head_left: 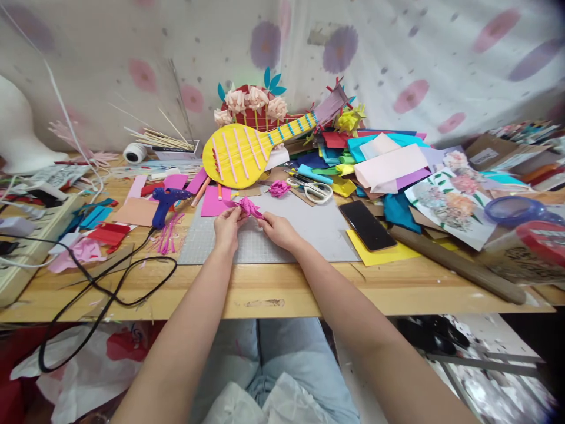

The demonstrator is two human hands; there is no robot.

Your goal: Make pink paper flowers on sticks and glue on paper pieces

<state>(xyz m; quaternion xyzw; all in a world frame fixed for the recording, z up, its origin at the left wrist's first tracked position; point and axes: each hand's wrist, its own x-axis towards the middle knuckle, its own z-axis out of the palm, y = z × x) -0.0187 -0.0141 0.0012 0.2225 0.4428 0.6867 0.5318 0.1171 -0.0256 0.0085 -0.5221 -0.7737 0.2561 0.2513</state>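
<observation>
Between my two hands is a magenta paper flower (249, 206), held over the grey cutting mat (309, 238). My left hand (228, 226) pinches its left side, with the fingers closed. On the other side, my right hand (279, 229) has its fingertips closed on a strip at the flower's right edge. A second magenta paper flower (279, 188) lies on the mat just behind. Magenta paper (215, 201) rests at the mat's back left corner. White-handled scissors (318, 192) lie to the right of the second flower.
A blue glue gun (165, 206) with a looping black cable stands left of the mat. Behind it leans a yellow paper lute (238, 154). A black phone (367, 225), a wooden stick (457, 265) and piled coloured paper (392, 165) lie to the right.
</observation>
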